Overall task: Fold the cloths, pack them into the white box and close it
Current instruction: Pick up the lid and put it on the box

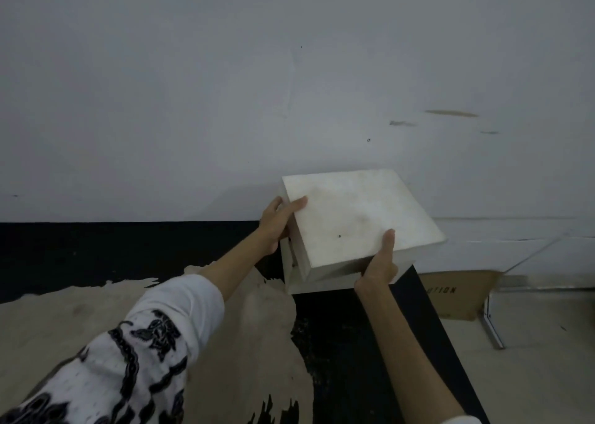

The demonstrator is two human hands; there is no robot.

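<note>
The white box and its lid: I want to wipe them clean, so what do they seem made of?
The lid looks like matte painted board or card: flat, thick-edged, no shine, with grey smudges. The white box under it looks the same. Which material exactly cannot be told.

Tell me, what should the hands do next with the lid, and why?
Probably turn the lid a little so its corners line up with the white box, then press it down. Right now the lid sits crooked and tilted over the box, with a gap showing at the front. The left hand grips its left edge and the right hand holds its near corner, so both can twist it.
</note>
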